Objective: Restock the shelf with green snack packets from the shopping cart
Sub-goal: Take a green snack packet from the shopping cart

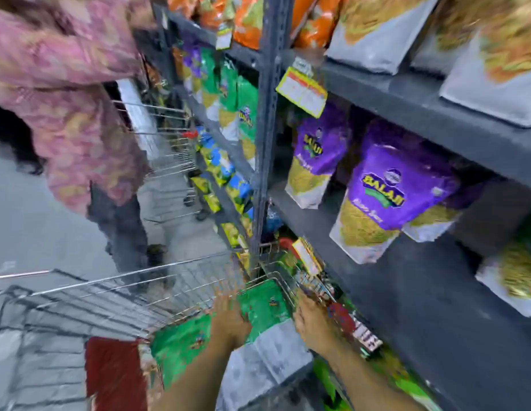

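Observation:
A green snack packet (pixel 265 307) with a grey lower part lies at the right end of the wire shopping cart (pixel 116 295). A second green packet (pixel 178 348) lies to its left. My left hand (pixel 228 321) rests flat on the top packet, fingers spread. My right hand (pixel 313 320) is at that packet's right edge by the cart's rim; the blur hides whether it grips. More green packets (pixel 246 111) stand on the dark shelf (pixel 377 280) further along the aisle.
Purple packets (pixel 386 191) stand on the shelf beside me, grey and orange ones above. A yellow price tag (pixel 303 91) hangs from the shelf edge. A person in a pink patterned top (pixel 71 120) stands ahead by a second wire cart (pixel 169 149).

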A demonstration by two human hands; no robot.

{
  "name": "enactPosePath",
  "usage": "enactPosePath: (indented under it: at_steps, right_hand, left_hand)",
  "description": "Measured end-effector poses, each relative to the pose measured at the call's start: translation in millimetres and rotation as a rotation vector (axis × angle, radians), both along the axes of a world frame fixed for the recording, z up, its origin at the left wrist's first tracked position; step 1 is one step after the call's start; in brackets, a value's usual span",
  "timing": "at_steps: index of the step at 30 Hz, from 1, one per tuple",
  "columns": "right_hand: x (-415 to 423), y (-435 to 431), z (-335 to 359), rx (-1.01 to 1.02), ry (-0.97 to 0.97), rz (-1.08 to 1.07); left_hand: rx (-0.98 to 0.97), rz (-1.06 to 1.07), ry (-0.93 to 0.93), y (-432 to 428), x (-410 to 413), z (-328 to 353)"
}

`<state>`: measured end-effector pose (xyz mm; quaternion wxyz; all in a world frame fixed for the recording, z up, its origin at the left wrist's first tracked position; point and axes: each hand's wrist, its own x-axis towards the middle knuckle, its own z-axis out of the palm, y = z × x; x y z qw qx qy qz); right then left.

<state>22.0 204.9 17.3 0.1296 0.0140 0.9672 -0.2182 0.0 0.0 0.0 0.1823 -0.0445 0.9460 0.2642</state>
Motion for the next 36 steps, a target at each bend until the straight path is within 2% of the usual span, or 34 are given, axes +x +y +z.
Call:
enactPosePath:
  at_steps: [4, 6, 10, 14, 16, 18, 24, 26, 30, 34, 36]
  right_hand:
    - [-21.4, -2.6, -33.6, -0.009, -0.311, -0.045]
    - [-33.1, -1.7, -51.3, 0.021, -0.404, -0.056]
    - [-65.3, -1.2, -91.9, 0.031, -0.470, -0.110]
    - [-98.4, -5.7, -145.1, -0.108, -0.544, -0.255]
    - [-112.3, -14.0, -159.0, -0.149, -0.551, -0.324]
    - [-119.4, -20.8, -160.0, -0.146, -0.567, -0.352]
    - [-124.0, -21.6, -169.7, -0.279, -0.589, -0.575]
    - [-121.7, -20.2, -168.6, -0.329, -0.575, -0.625]
    - [-117.4, -15.7, -156.2, -0.382, -0.496, -0.722]
    - [-109.1, -20.3, -132.4, -0.518, -0.461, -0.757]
    - [-102.3, -18.5, -111.5, -0.596, -0.403, -0.772]
  left_hand:
    - [0.276, 0.180, -0.284, 5.7, -16.4, -45.8]
    - [0.336, 0.246, -0.318, 11.7, -21.0, -45.3]
    - [0.433, 0.421, -0.398, 17.7, -36.9, -77.0]
    - [0.533, 0.487, -0.495, 24.9, -55.2, -133.4]
    - [0.569, 0.652, -0.487, 30.1, -65.2, -156.4]
    - [0.583, 0.804, -0.449, 38.1, -74.5, -151.7]
    - [0.629, 1.114, -0.347, 62.8, -81.7, -150.6]
    - [0.609, 1.093, -0.351, 63.2, -78.0, -151.3]
    - [0.692, 1.096, -0.266, 58.3, -67.6, -147.4]
    - [0.635, 0.953, -0.043, 56.1, -54.0, -112.2]
    - [0.695, 0.907, 0.075, 54.5, -42.2, -89.1]
